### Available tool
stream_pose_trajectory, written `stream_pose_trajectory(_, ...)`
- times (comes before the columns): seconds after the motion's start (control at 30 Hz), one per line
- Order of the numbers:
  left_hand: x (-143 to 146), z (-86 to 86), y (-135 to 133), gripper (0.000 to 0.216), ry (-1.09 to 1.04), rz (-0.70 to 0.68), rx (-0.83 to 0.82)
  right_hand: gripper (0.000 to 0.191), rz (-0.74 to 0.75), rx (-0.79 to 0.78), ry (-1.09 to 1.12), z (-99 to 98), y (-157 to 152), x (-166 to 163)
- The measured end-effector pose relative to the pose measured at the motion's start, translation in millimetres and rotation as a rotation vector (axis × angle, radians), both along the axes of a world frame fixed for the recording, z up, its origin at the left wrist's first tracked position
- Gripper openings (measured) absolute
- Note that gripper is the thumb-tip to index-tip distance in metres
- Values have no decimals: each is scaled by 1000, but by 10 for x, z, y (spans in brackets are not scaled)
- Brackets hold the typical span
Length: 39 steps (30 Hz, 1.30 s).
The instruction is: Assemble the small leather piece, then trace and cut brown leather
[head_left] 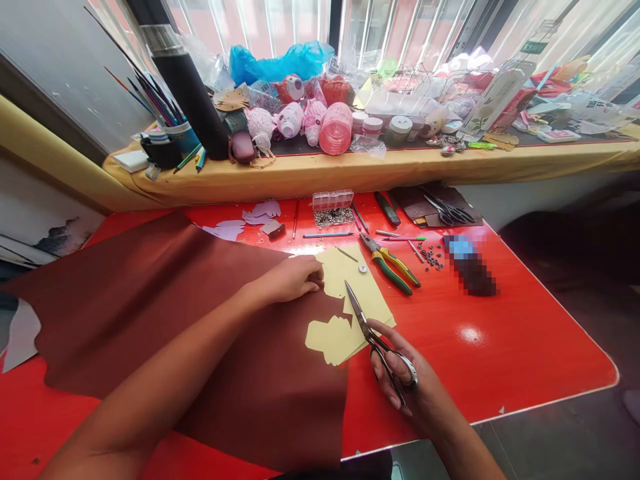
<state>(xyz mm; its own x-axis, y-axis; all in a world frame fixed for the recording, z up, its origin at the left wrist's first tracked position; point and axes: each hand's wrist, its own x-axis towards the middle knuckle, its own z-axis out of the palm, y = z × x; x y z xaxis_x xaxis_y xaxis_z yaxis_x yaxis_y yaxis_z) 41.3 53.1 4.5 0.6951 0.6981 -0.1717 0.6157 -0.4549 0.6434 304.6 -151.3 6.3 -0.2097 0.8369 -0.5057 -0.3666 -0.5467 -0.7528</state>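
A large brown leather sheet (150,313) lies across the red table (500,347). Its right edge has a notched cut-out, and a yellow paper sheet (360,293) shows under it. My left hand (295,277) rests on the leather's upper right edge, fingers curled and pressing it down. My right hand (405,380) grips metal scissors (373,337) by the handles. The blades point up toward the leather's cut edge over the yellow paper.
Green-handled pliers (393,263), small rivets (433,257), a clear parts box (333,200), pens and another pair of scissors (447,210) lie at the table's far side. A yellow shelf (350,173) behind holds jars, brushes and clutter. The table edge runs near my right wrist.
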Motion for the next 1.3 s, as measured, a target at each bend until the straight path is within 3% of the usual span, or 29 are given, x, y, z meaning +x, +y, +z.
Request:
stream_pose_trajectory(0.13, -8, -32, 31, 7, -48, 23, -48, 86, -35, -5, -12, -16, -15, -13)
stream_pose_trajectory(0.47, -88, -202, 178, 26, -149, 101, -178, 78, -83, -1, 17, 16, -34, -47)
stream_pose_trajectory(0.77, -136, -228, 253, 41, -253, 142, -280, 77, -118, 7, 73, -35, -14, -85)
stream_pose_trajectory(1.3, -133, -276, 197, 39, -283, 163, -273, 77, -155, 139, 146, -34, -63, -147)
